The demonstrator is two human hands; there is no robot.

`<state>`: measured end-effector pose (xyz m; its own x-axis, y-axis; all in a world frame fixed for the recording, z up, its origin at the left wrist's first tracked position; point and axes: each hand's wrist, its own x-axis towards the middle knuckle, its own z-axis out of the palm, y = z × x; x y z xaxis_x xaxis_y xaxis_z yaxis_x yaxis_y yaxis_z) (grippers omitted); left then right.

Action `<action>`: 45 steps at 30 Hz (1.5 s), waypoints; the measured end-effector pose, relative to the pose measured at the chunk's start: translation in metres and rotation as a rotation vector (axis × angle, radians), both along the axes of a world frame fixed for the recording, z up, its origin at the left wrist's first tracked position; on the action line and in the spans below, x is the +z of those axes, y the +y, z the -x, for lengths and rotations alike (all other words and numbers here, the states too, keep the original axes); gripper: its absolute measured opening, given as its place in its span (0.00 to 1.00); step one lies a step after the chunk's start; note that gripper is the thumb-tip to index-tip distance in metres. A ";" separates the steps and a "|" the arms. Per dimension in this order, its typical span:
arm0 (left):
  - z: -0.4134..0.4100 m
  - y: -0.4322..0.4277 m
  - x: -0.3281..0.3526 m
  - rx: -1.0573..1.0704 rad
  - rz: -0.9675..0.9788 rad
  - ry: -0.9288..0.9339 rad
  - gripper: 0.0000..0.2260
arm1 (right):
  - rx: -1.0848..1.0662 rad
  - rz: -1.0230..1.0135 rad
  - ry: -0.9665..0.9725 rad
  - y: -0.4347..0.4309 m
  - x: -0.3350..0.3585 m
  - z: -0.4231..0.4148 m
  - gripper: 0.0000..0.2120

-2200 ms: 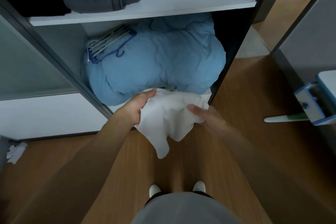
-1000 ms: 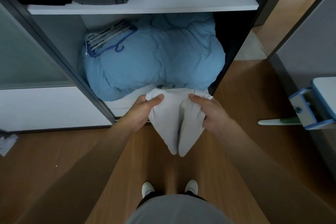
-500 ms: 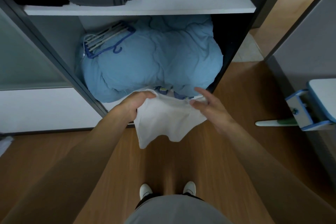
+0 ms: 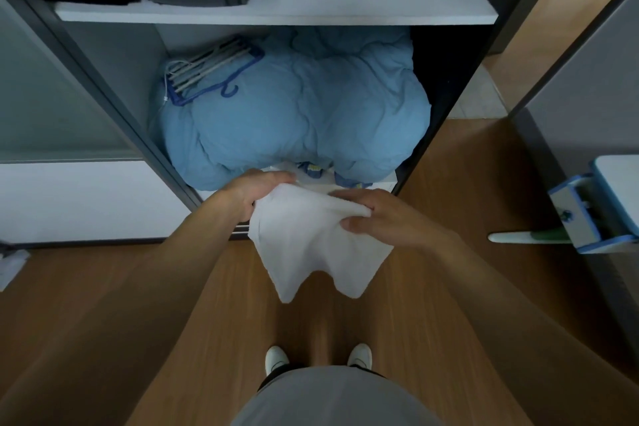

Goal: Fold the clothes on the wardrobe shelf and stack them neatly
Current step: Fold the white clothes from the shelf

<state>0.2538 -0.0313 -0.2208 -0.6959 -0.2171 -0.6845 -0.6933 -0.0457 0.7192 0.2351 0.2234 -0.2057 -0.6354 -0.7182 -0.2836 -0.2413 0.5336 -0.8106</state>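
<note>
Left hand [image 4: 256, 192], right hand [image 4: 383, 218] gripping white garment [image 4: 311, 245], blue duvet [image 4: 294, 114] behind

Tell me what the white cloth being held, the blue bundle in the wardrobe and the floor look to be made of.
The white cloth: soft matte fabric, perhaps cotton knit; it hangs in limp folds. The blue bundle: puffy matte textile, likely a padded duvet, with rounded bulges and fine creases. The floor: wood or wood-look laminate, smooth, slight sheen, lengthwise grain.
</note>
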 end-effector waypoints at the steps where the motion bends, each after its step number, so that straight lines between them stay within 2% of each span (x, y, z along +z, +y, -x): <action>1: -0.001 -0.001 0.000 0.018 -0.019 0.019 0.22 | -0.071 0.051 -0.141 0.000 0.002 0.000 0.11; 4: -0.003 -0.005 0.002 0.129 -0.204 0.104 0.21 | -0.248 0.172 -0.406 -0.002 0.004 0.003 0.06; 6: -0.007 -0.009 0.003 0.178 -0.369 0.152 0.24 | -0.356 0.264 -0.530 -0.003 0.005 0.004 0.13; 7: -0.010 -0.012 0.003 0.150 -0.419 0.191 0.28 | -0.406 0.311 -0.582 -0.004 0.005 0.005 0.18; 9: -0.017 -0.017 -0.003 0.003 -0.468 0.298 0.34 | -0.433 0.407 -0.664 -0.004 0.008 0.009 0.15; 13: -0.033 -0.014 -0.014 -0.243 -0.415 0.362 0.43 | -0.447 0.488 -0.755 -0.006 0.014 0.017 0.11; 16: -0.036 -0.011 -0.017 -0.317 -0.370 0.387 0.41 | -0.507 0.483 -0.775 -0.010 0.014 0.019 0.08; 19: -0.039 -0.009 -0.018 -0.366 -0.389 0.325 0.44 | -0.561 0.472 -0.801 -0.016 0.015 0.018 0.07; 23: -0.043 -0.011 -0.021 -0.268 -0.387 0.298 0.34 | -0.635 0.412 -0.766 -0.028 0.021 0.019 0.08; 26: -0.044 -0.011 -0.018 -0.082 -0.366 0.298 0.24 | -0.847 0.436 -0.731 -0.036 0.016 0.024 0.10; 28: -0.047 -0.015 -0.016 0.023 -0.384 0.288 0.17 | -0.958 0.539 -0.773 -0.039 0.010 0.021 0.10; 29: -0.050 -0.018 -0.015 0.065 -0.402 0.272 0.16 | -0.983 0.632 -0.820 -0.039 0.006 0.017 0.14; 32: -0.059 -0.032 -0.012 0.175 -0.495 0.241 0.17 | -0.858 0.827 -0.958 -0.043 -0.007 -0.002 0.27; 35: -0.067 -0.046 -0.008 0.265 -0.565 0.225 0.16 | -0.670 0.707 -0.903 -0.062 -0.016 -0.026 0.27; 38: -0.073 -0.059 -0.005 0.287 -0.521 0.221 0.18 | -0.578 0.518 -0.761 -0.088 -0.017 -0.044 0.26; 41: -0.075 -0.081 0.000 0.271 -0.277 0.178 0.18 | -0.573 0.434 -0.515 -0.106 -0.015 -0.049 0.19; 43: -0.074 -0.098 0.005 0.245 -0.028 0.178 0.18 | -0.582 0.420 -0.465 -0.117 -0.006 -0.047 0.15; 44: -0.074 -0.107 0.007 0.262 0.041 0.185 0.19 | -0.587 0.408 -0.455 -0.123 0.000 -0.044 0.15; 45: -0.073 -0.117 0.009 0.296 0.023 0.197 0.19 | -0.600 0.396 -0.443 -0.130 0.007 -0.041 0.15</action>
